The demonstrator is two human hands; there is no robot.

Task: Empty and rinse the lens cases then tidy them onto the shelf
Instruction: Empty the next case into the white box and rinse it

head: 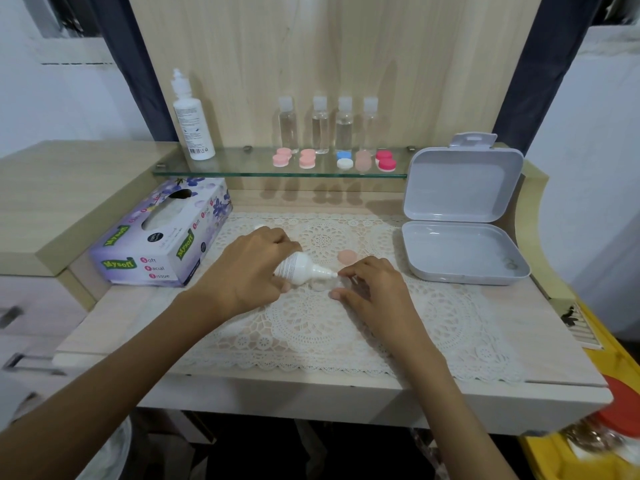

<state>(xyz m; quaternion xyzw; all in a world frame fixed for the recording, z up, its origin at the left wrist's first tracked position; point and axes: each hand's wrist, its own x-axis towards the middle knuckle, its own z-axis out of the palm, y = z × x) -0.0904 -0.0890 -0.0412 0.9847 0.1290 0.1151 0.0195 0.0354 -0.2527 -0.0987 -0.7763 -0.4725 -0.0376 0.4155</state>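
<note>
My left hand [250,268] grips a small white solution bottle [300,268], tipped sideways with its nozzle pointing right. The nozzle hangs just over a clear lens case [322,285] lying on the lace mat. My right hand [370,283] rests on the mat with its fingertips touching the case's right side. A loose peach cap [347,257] lies on the mat just behind the case. On the glass shelf [242,172] stand several capped lens cases: pink ones [294,158], a blue and white one [344,159], a peach one [363,160] and a red one [385,160].
A tall white bottle [191,123] and several clear bottles [327,126] stand on the shelf. A tissue box [162,237] lies at the left. An open grey plastic box [464,216] sits at the right. A yellow container [595,441] is at the lower right.
</note>
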